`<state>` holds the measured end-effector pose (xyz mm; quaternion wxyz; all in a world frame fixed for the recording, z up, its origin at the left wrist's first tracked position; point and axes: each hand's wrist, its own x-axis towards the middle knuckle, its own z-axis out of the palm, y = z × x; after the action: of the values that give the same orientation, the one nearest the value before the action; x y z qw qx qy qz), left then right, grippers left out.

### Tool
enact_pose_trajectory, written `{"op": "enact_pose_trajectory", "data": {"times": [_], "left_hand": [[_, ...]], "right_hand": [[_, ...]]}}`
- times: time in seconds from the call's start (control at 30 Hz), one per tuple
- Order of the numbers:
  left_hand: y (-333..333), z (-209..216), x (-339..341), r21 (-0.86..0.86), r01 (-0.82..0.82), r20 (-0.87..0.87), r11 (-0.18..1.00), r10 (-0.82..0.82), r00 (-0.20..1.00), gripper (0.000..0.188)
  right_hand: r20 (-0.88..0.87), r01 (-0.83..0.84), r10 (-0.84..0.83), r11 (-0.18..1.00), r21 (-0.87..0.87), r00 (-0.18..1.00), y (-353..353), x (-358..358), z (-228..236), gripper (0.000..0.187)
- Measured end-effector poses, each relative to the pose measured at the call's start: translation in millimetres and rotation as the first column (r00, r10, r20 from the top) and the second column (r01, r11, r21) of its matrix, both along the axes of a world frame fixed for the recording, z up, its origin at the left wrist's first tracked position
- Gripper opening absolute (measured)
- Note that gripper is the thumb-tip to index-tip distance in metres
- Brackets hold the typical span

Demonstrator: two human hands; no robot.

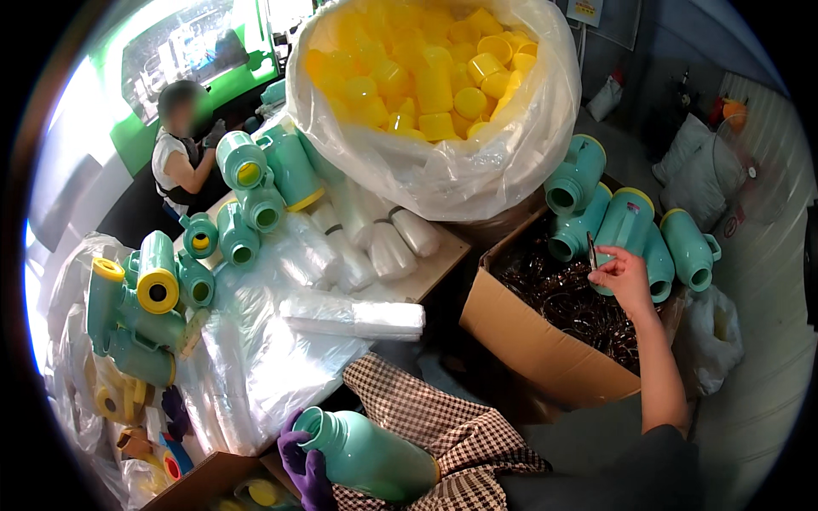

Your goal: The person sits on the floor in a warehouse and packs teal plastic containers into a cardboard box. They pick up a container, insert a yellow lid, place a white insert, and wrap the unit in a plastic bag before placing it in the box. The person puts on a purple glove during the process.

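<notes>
The person's left hand (302, 464), in a purple glove, has its fingers wrapped around the neck end of a mint-green flask body (371, 456) that lies tilted across the checked cloth (443, 426) on their lap, its open mouth pointing up and to the left. The right hand (622, 277) is bare and stretched out over a cardboard box (528, 341); its fingers are pinched together on a thin dark metal piece (591, 251) held upright. The box is full of dark metal parts (571, 298), tangled together.

Along the far edge of the box, more mint-green flask bodies (626, 226) lean against one another, mouths facing down and left. Behind them stands a big clear plastic sack (443, 170) heaped with yellow caps (426, 77).

On the counter (434, 255) to the left, sheets and rolls of clear plastic wrap (281, 332) cover most of the surface. A cluster of flask bodies with yellow inner rims (247, 192) sits at its far edge, and another pile (145, 298) at its left edge. Beyond the counter, another person (179, 157) sits with an arm bent.
</notes>
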<state>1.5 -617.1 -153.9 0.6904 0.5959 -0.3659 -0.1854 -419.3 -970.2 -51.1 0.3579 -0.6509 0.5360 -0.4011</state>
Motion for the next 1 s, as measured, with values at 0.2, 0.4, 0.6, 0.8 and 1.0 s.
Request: {"op": "enact_pose_trajectory", "data": {"times": [0.2,0.4,0.6,0.8,1.0], "left_hand": [[0,14,26,0.016,0.365,0.010,0.931,-0.365,0.931,0.067],[-3,-6,26,-0.136,0.335,-0.231,0.932,-0.358,0.904,0.087],[9,-7,12,-0.237,0.133,-0.412,0.962,-0.224,0.883,0.060],[3,2,12,-0.058,0.108,-0.377,0.993,-0.121,0.918,0.051],[10,-5,13,0.222,0.025,-0.074,0.975,-0.008,0.997,0.050]], "right_hand": [[0.002,-0.520,0.590,0.713,-0.470,0.807,76,152,-8,0.021],[-0.218,-0.869,0.963,0.034,-0.494,0.161,158,300,-35,0.021],[-0.290,-0.892,0.953,-0.054,-0.449,0.089,150,324,-59,0.026],[0.241,-0.826,0.936,0.342,-0.449,0.256,164,317,-116,0.019],[0.604,-0.797,0.689,0.587,-0.143,0.400,197,316,-138,0.025]]}}
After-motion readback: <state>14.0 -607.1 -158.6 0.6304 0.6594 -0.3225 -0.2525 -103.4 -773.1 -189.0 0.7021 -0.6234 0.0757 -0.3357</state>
